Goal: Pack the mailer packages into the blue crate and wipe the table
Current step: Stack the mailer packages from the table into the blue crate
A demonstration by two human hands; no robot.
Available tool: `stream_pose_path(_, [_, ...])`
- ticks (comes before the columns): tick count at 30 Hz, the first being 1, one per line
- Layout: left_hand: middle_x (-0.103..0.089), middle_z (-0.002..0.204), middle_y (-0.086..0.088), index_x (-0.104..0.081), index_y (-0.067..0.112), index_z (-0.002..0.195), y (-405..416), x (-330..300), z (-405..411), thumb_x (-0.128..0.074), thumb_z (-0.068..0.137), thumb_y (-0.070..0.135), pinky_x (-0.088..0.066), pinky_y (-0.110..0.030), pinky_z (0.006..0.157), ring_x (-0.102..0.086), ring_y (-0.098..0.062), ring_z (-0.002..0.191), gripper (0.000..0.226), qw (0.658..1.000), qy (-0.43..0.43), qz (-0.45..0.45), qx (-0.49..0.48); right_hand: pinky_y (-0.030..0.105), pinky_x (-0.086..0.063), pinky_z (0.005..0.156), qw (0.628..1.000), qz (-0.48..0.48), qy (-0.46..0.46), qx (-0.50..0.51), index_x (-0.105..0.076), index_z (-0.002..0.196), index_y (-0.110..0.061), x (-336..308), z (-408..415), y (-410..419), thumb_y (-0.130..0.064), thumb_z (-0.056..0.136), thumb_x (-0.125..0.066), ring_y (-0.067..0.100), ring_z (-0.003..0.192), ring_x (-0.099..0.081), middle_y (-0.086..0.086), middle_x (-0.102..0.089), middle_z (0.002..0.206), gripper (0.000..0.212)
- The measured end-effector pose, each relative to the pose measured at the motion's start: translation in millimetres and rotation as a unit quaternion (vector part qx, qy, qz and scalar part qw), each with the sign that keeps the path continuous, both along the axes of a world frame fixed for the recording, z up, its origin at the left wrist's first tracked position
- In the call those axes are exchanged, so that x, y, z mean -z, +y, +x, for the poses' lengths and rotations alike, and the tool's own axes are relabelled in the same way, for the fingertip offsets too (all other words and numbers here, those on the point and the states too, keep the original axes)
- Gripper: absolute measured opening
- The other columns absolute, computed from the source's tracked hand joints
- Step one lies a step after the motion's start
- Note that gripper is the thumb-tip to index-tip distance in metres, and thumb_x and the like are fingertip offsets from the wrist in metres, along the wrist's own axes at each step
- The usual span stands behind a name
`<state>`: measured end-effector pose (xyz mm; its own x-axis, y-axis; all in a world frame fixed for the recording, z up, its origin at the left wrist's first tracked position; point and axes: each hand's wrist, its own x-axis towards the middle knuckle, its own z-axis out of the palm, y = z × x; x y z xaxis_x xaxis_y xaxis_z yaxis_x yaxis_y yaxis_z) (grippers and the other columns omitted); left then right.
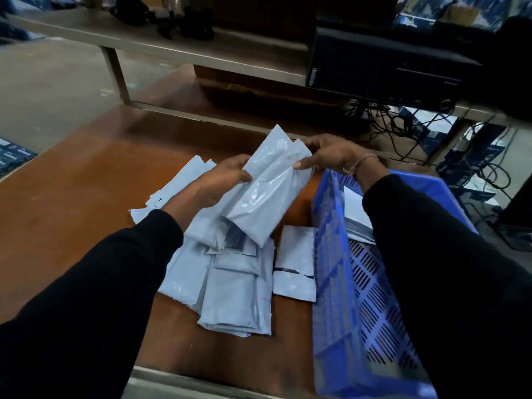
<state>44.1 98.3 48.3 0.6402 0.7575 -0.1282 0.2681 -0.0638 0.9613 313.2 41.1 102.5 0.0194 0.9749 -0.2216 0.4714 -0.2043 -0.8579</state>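
A pale grey mailer package (267,185) is lifted above the pile, tilted, with a second one behind it. My left hand (221,182) grips its left edge and my right hand (331,155) pinches its top right corner. Both arms wear black sleeves. Several more grey mailer packages (233,286) lie heaped on the brown table (86,203), just left of the blue crate (331,254). The slotted plastic crate stands at the table's right side, and a few mailers (355,214) lie inside it, partly hidden by my right arm.
A metal shelf frame (121,76) crosses the back of the table. A black computer unit (383,61) sits on it at the right, with tangled cables (403,125) hanging below. Blue boxes (14,154) lie on the floor at left.
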Motion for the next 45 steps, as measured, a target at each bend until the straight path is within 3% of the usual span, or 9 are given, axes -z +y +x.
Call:
stream_pose_path(4, [-0.070,0.115,-0.003,-0.063,0.021,0.121,-11,-14,16,-0.054,0.106,0.029,-0.054,-0.035,0.090,-0.068,-0.022,0.105,0.020,0.999,-0.029,-0.009,0.030,0.020,-0.056,0.063,0.996,0.066,0.005,0.061,-0.070,0.116,-0.011,7,7,-9,-0.003,0.081,-0.080,0.011,0.084,-0.073,0.003,-0.075,0.101,0.037])
stream_pose_path(6, [-0.070,0.112,0.004,-0.059,0.026,0.126,-16,-21,20,-0.058,0.101,0.045,-0.057,-0.026,0.080,-0.070,-0.013,0.099,0.032,0.998,-0.007,0.023,0.065,0.024,-0.059,0.068,0.993,0.083,0.027,0.085,-0.068,0.117,-0.009,12,12,-11,-0.003,0.081,-0.080,0.012,0.086,-0.073,0.006,-0.074,0.105,0.039])
stream_pose_path(10, [-0.064,0.125,0.009,-0.049,0.033,0.138,-13,-25,28,-0.083,0.084,0.037,-0.057,-0.032,0.094,-0.064,-0.012,0.112,0.064,0.975,0.078,0.162,0.128,0.033,-0.061,0.079,0.987,0.117,0.001,0.110,-0.063,0.117,-0.001,12,24,-19,-0.010,0.075,-0.087,0.018,0.094,-0.073,0.013,-0.073,0.112,0.050])
stream_pose_path(17, [-0.059,0.134,0.012,-0.045,0.035,0.145,-7,-50,51,-0.082,0.083,0.028,-0.051,-0.042,0.105,-0.059,-0.011,0.121,0.073,0.942,0.122,0.256,0.179,0.045,-0.056,0.095,0.985,0.143,0.051,0.087,-0.046,0.126,-0.020,4,59,-42,-0.030,0.051,-0.099,0.023,0.115,-0.067,0.010,-0.070,0.121,0.093])
stream_pose_path(23, [-0.060,0.132,0.016,-0.049,0.045,0.138,-11,-77,87,-0.083,0.080,0.040,-0.053,-0.037,0.097,-0.062,-0.009,0.116,0.067,0.931,0.123,0.290,0.185,0.043,-0.057,0.093,0.977,0.164,0.065,0.121,-0.057,0.123,-0.004,-8,98,-77,-0.030,0.056,-0.095,0.028,0.111,-0.069,0.011,-0.071,0.119,0.082])
stream_pose_path(27, [-0.069,0.112,0.008,-0.066,0.024,0.117,-23,-87,124,-0.085,0.080,0.043,-0.053,-0.025,0.077,-0.067,-0.012,0.103,0.046,0.938,0.104,0.301,0.135,0.040,-0.057,0.083,0.964,0.167,0.060,0.196,-0.064,0.115,-0.005,-6,138,-108,-0.033,0.064,-0.092,0.028,0.096,-0.072,0.017,-0.074,0.110,0.065])
stream_pose_path(32, [-0.065,0.112,0.004,-0.067,0.022,0.103,-35,-70,190,-0.086,0.072,0.054,-0.053,-0.039,0.086,-0.060,-0.016,0.105,0.048,0.936,0.117,0.330,0.042,0.028,-0.042,0.051,0.932,0.148,-0.023,0.330,-0.048,0.112,-0.010,19,181,-149,-0.035,0.070,-0.091,0.019,0.066,-0.057,0.015,-0.063,0.087,0.065])
stream_pose_path(36, [-0.064,0.110,-0.007,-0.064,0.012,0.105,-54,-48,240,-0.088,0.075,0.042,-0.041,-0.032,0.074,-0.059,-0.025,0.103,0.049,0.933,0.123,0.337,0.025,0.027,-0.040,0.070,0.878,0.077,-0.312,0.355,-0.057,0.117,0.001,40,190,-174,-0.041,0.074,-0.084,0.030,0.094,-0.064,0.018,-0.065,0.106,0.066])
stream_pose_path(45, [-0.039,0.131,-0.014,-0.049,0.009,0.121,-76,-4,283,-0.083,0.082,0.021,-0.043,-0.037,0.088,-0.052,-0.035,0.108,0.052,0.900,0.208,0.380,0.047,0.046,-0.051,0.083,0.851,-0.038,-0.398,0.340,-0.037,0.142,-0.001,117,189,-154,-0.017,0.095,-0.055,0.044,0.106,-0.063,0.026,-0.062,0.117,0.053])
